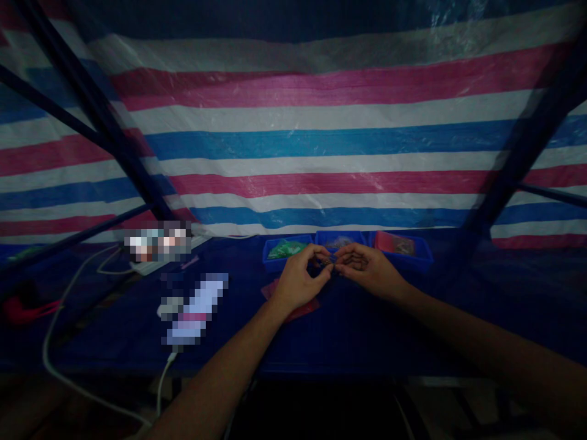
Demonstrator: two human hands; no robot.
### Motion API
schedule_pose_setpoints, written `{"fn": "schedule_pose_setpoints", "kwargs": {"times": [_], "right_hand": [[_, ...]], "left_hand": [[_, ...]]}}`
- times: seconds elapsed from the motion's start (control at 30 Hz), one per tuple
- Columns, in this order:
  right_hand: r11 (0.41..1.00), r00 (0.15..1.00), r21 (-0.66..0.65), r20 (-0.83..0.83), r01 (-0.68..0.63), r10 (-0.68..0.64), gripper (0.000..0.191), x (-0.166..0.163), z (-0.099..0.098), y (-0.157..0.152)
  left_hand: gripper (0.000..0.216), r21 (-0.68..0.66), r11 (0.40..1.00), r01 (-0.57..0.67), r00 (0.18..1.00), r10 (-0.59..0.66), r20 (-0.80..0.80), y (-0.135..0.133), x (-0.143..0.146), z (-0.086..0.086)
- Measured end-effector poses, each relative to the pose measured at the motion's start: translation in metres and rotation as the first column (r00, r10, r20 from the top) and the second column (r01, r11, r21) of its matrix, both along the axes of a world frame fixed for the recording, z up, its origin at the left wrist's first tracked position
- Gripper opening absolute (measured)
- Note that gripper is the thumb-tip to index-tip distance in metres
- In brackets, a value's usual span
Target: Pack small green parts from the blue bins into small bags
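Observation:
My left hand (300, 278) and my right hand (369, 267) meet above a dark blue table (367, 330), fingertips pinched together around a tiny part (331, 261) too small to name. Both hands are closed in a pinch. Just behind them stand three small blue bins: the left bin (287, 250) holds green pieces, the middle bin (340, 240) holds dark pieces, the right bin (403, 247) holds reddish pieces. A red flat piece (305, 308) lies on the table under my left wrist.
A striped pink, white and blue tarp (321, 134) hangs behind the table. Dark poles (105, 122) slant at left and right. White cables (59, 318) and blurred-out items (192, 308) lie at the table's left.

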State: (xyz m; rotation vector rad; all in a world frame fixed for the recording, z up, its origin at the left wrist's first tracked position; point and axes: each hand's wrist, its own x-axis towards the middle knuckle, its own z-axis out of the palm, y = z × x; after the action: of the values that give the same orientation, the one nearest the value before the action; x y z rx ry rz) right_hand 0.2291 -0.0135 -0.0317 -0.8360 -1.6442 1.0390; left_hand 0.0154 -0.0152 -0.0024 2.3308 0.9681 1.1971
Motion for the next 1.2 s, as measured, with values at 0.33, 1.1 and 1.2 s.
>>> {"fn": "schedule_pose_setpoints", "kwargs": {"times": [0.33, 1.1, 1.2], "right_hand": [[1.000, 1.000, 0.024, -0.020, 0.009, -0.009, 0.031, -0.0069, -0.0006, -0.0047], [0.995, 1.000, 0.102, -0.006, 0.012, -0.012, 0.035, -0.0067, -0.0077, -0.0018], [0.988, 0.998, 0.146, 0.042, 0.041, -0.048, 0.033, -0.0072, -0.0048, -0.0043]], "left_hand": [[0.030, -0.021, 0.998, 0.059, 0.998, -0.059, -0.012, -0.0032, 0.0018, 0.0034], [0.035, -0.013, 0.996, 0.086, 0.996, -0.086, -0.013, -0.0014, 0.0009, 0.0021], [0.037, -0.010, 0.997, 0.077, 0.997, -0.077, -0.023, -0.0004, 0.0005, 0.0005]]}}
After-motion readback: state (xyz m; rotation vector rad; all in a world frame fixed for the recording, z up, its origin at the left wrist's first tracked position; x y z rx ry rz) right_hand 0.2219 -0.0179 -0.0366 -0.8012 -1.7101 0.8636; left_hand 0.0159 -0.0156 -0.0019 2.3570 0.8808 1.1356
